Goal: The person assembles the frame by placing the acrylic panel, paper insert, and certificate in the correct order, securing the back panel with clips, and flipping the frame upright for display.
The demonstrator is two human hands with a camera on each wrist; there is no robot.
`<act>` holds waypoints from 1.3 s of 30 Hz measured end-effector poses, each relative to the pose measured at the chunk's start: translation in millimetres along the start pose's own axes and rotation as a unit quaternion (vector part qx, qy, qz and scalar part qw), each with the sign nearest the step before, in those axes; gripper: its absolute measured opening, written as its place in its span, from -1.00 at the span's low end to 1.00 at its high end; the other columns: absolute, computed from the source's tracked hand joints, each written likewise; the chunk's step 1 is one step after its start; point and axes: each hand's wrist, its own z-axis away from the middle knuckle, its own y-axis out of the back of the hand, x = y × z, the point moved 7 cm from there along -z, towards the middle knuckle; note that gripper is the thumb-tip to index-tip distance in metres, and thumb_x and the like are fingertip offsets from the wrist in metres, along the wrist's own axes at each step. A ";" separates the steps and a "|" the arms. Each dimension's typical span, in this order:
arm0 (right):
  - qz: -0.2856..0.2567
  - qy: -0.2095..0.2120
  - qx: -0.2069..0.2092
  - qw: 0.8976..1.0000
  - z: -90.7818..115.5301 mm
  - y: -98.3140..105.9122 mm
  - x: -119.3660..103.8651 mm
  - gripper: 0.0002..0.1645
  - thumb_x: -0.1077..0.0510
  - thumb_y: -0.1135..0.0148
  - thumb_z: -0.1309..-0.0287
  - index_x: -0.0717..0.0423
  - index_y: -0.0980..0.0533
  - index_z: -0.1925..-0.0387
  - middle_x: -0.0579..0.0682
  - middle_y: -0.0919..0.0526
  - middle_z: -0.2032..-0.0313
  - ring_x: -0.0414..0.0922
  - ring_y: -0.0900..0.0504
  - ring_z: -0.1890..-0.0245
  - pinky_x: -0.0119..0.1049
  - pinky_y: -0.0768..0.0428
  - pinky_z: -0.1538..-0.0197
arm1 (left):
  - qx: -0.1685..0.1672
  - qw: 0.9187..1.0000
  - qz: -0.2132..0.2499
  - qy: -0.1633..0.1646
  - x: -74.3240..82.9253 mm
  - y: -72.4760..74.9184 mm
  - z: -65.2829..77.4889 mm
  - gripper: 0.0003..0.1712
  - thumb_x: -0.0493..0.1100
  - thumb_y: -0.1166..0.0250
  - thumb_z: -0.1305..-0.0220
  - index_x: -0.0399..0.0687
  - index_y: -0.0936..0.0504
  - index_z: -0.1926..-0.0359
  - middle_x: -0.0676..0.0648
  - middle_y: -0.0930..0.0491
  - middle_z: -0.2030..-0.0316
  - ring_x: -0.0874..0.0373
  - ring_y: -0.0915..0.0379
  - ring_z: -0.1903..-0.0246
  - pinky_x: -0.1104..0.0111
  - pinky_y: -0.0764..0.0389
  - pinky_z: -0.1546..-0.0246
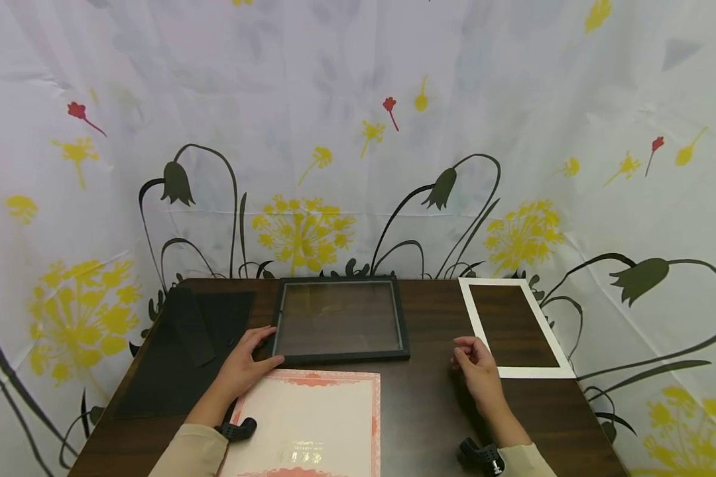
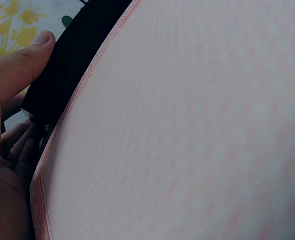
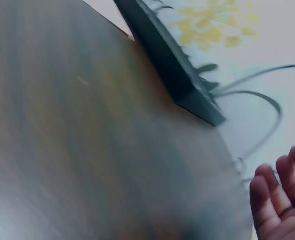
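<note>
A black picture frame point(image 1: 341, 357) with a clear pane lies at the back middle of the table. At its near left corner, my left hand point(image 1: 246, 366) grips the edge. The left wrist view shows the thumb on the frame's black side point(image 2: 72, 65) and fingers partly hidden below it. Just in front lies a pink-bordered certificate point(image 1: 328, 414), partly under the left wrist. My right hand point(image 1: 478, 376) is held over the table, fingers loosely curled around nothing. Close to its fingertips is the left side of a white rectangular mat point(image 1: 537, 372).
A black backing board point(image 1: 167, 381) with a strip-like stand point(image 1: 193, 331) lies along the left of the dark wooden table point(image 1: 423, 424). Behind the table hangs a white curtain point(image 1: 334, 99) with printed flowers.
</note>
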 end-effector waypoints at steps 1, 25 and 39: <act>0.013 0.001 0.010 1.000 -0.9 7.4 -3.1 -0.69 0.39 -0.24 -0.53 0.45 -0.52 -0.20 0.19 -0.67 0.23 -0.16 -0.70 0.27 -0.35 -0.70 0.17 | 0.000 1.000 0.000 0.000 0.0 0.4 -0.1 -0.10 0.11 -0.58 -0.35 -0.03 -0.45 -0.58 -0.20 -0.37 -0.51 -0.26 -0.34 -0.47 -0.31 -0.34 -0.43; 0.211 -0.081 0.199 0.954 6.5 135.1 -24.9 -0.60 0.07 -0.21 -0.59 0.22 -0.58 -0.25 -0.07 -0.59 0.18 -0.29 -0.46 0.26 -0.43 -0.45 0.28 | 0.007 1.000 -0.002 0.009 3.0 -0.1 1.2 -0.12 0.12 -0.58 -0.34 0.00 -0.47 -0.57 -0.18 -0.39 -0.51 -0.25 -0.33 -0.48 -0.33 -0.32 -0.45; 0.353 -0.071 0.222 0.906 17.6 161.3 -18.8 -0.39 0.09 -0.29 -0.41 0.53 -0.50 -0.23 0.55 -0.58 -0.05 0.51 -0.36 -0.21 0.39 -0.22 -0.28 | 0.011 1.000 -0.004 0.006 3.5 1.5 2.2 -0.11 0.13 -0.57 -0.35 -0.01 -0.47 -0.57 -0.17 -0.40 -0.51 -0.24 -0.33 -0.49 -0.36 -0.31 -0.46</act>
